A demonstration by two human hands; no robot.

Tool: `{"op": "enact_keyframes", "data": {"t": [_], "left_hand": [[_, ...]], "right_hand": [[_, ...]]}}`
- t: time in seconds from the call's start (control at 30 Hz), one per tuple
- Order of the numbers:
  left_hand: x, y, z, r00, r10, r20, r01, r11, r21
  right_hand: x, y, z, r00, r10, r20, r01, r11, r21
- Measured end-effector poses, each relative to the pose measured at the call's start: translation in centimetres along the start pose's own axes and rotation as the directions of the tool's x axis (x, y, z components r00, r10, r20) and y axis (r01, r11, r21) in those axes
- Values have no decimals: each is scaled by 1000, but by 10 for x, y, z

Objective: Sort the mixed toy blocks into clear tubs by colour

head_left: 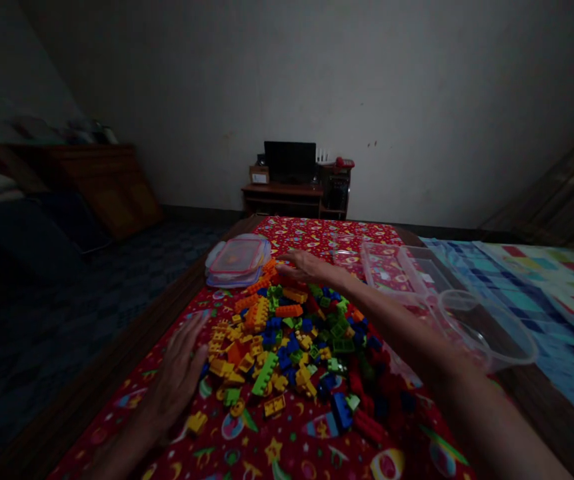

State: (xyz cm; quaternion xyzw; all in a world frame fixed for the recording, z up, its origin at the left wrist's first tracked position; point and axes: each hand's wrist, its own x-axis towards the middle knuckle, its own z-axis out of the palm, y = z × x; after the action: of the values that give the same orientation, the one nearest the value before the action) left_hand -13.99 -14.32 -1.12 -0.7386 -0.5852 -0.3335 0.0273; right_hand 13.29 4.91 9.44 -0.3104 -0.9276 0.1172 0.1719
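Note:
A heap of small plastic building bricks (291, 347) in yellow, orange, green, blue and red lies on a red patterned cloth (317, 453). My left hand (179, 377) rests flat and open on the cloth at the heap's left edge, fingers stretched. My right hand (304, 265) reaches across to the far side of the heap, fingers extended and open, touching orange bricks there. Neither hand holds anything.
Stacked clear lids (238, 261) lie beyond the heap on the left. A clear rectangular box (401, 267) and a clear round tub (487, 327) stand on the right. A checked mat (541, 293) lies further right. A desk with a monitor (290, 162) stands at the far wall.

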Motion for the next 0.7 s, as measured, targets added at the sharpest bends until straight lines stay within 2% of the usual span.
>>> {"op": "enact_keyframes", "data": {"t": [0.1,0.17,0.23,0.3,0.4,0.47,0.53,0.63,0.67,0.7], "left_hand": [[-29,-3,18,994,-109,13,109,994,16],[-29,5,31,987,-158,25,159,987,-36],[-10,18,41,982,-186,-9,184,974,-134],[21,29,48,986,-159,-44,145,962,-231],[73,28,52,975,-179,-130,130,939,-319],[102,12,52,944,-253,-210,169,920,-353],[120,-14,52,886,-395,-243,295,884,-364],[132,-54,56,776,-616,-134,558,771,-307],[133,-64,58,762,-639,-101,601,757,-256],[134,-71,61,774,-629,-80,605,770,-200]], "right_hand": [[11,-4,14,968,-87,235,84,996,23],[5,-4,19,948,-87,307,76,996,49],[-9,-4,19,958,-56,283,42,998,56],[-25,-3,16,974,-12,226,-3,998,65],[-48,-2,7,987,46,151,-61,994,94],[-60,-1,1,992,57,113,-68,993,95],[-66,0,-4,993,55,105,-62,996,64],[-67,0,-10,995,59,86,-59,998,2],[-66,-1,-12,996,59,60,-58,998,-14],[-64,-1,-13,998,59,28,-58,998,-27]]}}
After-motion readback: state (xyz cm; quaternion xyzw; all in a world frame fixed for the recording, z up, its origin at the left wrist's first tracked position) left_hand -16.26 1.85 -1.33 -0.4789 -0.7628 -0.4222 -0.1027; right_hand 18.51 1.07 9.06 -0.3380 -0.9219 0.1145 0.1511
